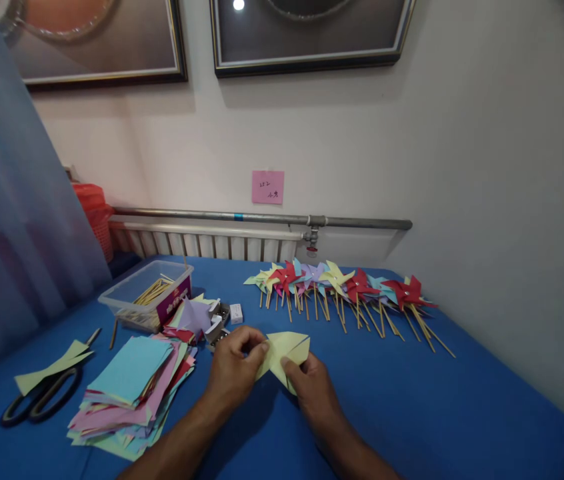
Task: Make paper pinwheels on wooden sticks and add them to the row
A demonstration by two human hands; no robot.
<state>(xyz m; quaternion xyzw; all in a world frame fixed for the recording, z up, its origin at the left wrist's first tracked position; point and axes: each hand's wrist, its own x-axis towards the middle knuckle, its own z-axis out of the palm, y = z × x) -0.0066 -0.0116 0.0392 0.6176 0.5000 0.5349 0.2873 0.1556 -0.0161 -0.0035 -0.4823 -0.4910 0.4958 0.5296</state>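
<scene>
Yellow paper, partly folded, is pinched between the left hand and the right hand just above the blue table. Left of the left hand lie a stack of coloured sheets and scissors. Beyond the right hand, pinwheels line the table by the white wall and radiator.
</scene>
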